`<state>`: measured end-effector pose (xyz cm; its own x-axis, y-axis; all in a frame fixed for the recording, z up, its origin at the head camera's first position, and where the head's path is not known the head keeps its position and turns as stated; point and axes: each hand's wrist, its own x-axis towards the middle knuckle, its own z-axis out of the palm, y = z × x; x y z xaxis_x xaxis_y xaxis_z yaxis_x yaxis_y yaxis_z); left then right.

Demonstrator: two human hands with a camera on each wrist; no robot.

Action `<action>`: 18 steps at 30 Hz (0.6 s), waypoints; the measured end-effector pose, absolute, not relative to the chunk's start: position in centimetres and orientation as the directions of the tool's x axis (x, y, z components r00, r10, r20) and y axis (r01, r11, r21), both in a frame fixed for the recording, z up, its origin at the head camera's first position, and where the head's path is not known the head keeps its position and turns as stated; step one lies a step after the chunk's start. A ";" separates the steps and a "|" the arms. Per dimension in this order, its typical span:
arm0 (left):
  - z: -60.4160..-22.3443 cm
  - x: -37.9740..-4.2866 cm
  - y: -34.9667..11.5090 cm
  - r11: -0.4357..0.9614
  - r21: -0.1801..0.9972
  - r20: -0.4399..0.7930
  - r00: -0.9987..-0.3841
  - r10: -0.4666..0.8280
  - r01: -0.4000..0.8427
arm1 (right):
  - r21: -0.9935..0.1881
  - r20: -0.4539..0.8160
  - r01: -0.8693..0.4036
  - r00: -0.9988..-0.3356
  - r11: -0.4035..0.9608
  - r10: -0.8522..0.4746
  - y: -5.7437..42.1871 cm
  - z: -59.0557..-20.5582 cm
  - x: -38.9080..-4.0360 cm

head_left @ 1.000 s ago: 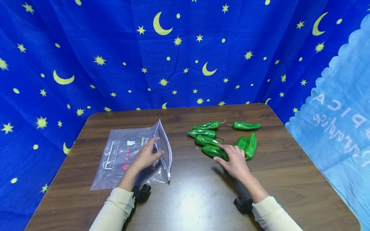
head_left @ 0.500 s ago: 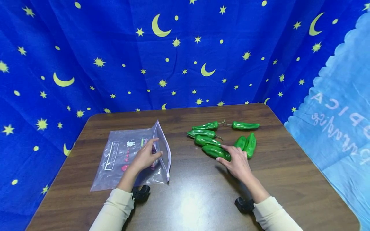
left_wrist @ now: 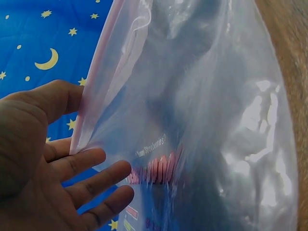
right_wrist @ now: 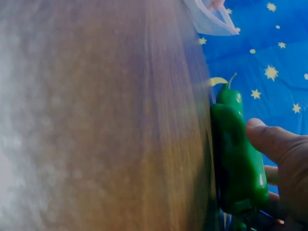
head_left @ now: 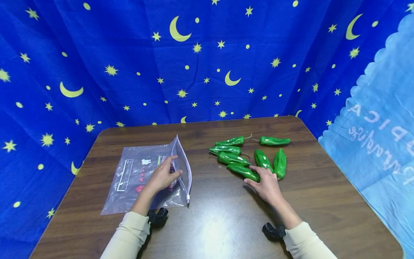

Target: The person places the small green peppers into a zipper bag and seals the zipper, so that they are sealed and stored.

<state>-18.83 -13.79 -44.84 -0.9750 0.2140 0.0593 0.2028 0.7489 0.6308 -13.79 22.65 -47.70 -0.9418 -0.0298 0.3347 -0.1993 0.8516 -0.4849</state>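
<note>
Right hand [head_left: 267, 186] seemingly grasps a green pepper [head_left: 242, 171], other peppers [head_left: 233, 158] crowding it; spread left hand [head_left: 161, 177] touches bag [head_left: 113, 198]

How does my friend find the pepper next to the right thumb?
On the brown table, look right of the see-through bag, where green peppers lie. Four line up on the left; take the pepper at the near end. Only that one sits between the right hand's thumb and fingers.

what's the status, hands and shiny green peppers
Left hand at open mouth of clear plastic zip bag. Right hand around one shiny green pepper. Neighbouring green peppers close alongside; no other obstruction seen.
</note>
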 end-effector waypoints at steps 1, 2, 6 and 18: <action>-44.8 -18.8 -13.8 0.749 0.630 0.060 -0.975 0.215 0.204 | -0.491 0.329 -0.198 -0.944 0.849 -0.030 22.7 -47.7 -13.8; -44.8 -18.8 -13.7 0.749 0.630 0.061 -0.975 0.216 0.205 | -0.498 0.322 -0.195 -0.946 0.845 -0.029 22.8 -47.8 -13.7; -44.7 -18.8 -13.7 0.749 0.630 0.062 -0.974 0.217 0.207 | -0.537 0.297 -0.189 -0.954 0.822 -0.025 23.0 -48.1 -13.8; -44.6 -18.8 -13.7 0.755 0.625 0.050 -0.975 0.216 0.199 | -0.570 0.291 -0.171 -0.957 0.804 0.002 23.3 -48.3 -13.7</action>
<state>-18.79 -13.68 -44.61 -0.9752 0.2157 0.0500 0.1990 0.7545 0.6254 -13.71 23.30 -48.32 -0.9568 0.0021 0.2906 -0.1713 0.8037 -0.5699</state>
